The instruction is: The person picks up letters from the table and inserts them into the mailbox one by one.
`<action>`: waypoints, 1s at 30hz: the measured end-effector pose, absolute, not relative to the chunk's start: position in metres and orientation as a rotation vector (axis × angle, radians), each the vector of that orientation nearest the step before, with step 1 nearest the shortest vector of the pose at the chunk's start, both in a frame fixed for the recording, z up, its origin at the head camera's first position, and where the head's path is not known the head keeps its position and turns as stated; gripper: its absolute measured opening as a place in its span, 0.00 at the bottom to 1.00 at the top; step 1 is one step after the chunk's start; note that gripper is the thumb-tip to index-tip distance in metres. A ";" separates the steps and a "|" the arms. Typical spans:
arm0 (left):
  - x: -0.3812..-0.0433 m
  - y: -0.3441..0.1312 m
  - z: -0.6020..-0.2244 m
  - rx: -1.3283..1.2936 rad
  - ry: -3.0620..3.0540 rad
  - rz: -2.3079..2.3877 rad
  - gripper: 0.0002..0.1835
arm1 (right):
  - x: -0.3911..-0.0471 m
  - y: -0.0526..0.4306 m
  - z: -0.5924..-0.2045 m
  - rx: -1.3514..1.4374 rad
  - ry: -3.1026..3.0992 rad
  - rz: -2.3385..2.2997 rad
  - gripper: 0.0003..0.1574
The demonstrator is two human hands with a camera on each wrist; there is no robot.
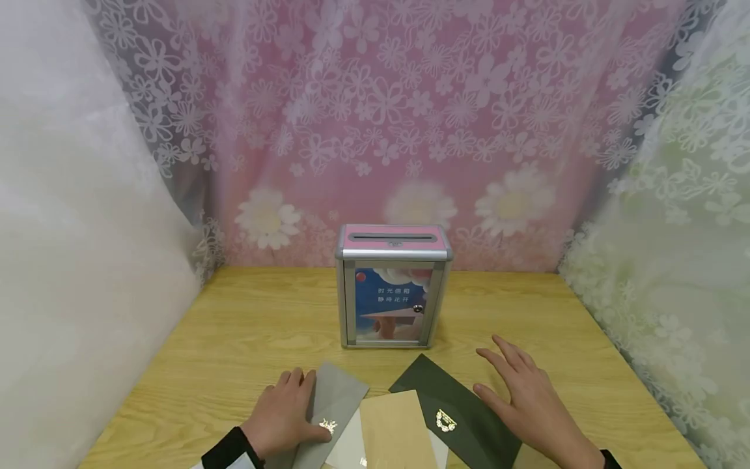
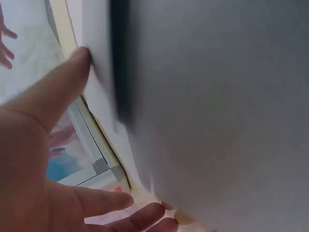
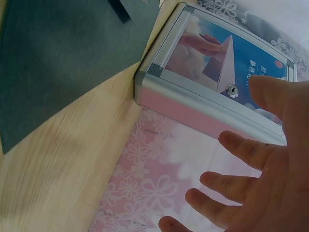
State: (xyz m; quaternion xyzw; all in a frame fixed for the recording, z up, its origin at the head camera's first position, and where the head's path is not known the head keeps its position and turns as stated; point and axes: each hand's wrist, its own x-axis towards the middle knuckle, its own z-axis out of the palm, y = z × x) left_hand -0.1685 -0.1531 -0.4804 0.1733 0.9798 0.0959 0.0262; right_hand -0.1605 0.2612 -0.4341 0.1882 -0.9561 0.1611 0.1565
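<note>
My left hand lies at the left edge of a grey envelope with a gold emblem, its thumb across the paper. In the left wrist view the thumb touches the pale paper, and the fingers extend loosely. My right hand is spread with nothing in it, beside a dark green envelope that bears a gold emblem. Between these envelopes lies a tan envelope over a white one. In the right wrist view the green envelope lies away from the fingertips.
A silver-framed box with a pink top slot, a keyhole and a picture front stands upright beyond the envelopes on the wooden table. Behind hangs a pink flowered curtain; pale curtains hang at both sides.
</note>
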 end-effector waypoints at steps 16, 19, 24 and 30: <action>-0.183 -0.151 -0.472 0.209 3.020 0.288 0.67 | -0.167 0.258 -0.436 0.516 -2.787 0.477 0.35; -0.185 -0.150 -0.471 0.205 3.007 0.283 0.67 | -0.167 0.258 -0.435 0.505 -2.806 0.473 0.36; -0.187 -0.152 -0.471 0.214 3.000 0.293 0.67 | -0.168 0.258 -0.436 0.505 -2.803 0.463 0.35; -0.191 -0.156 -0.473 0.183 2.980 0.358 0.67 | -0.168 0.259 -0.437 0.512 -2.783 0.466 0.33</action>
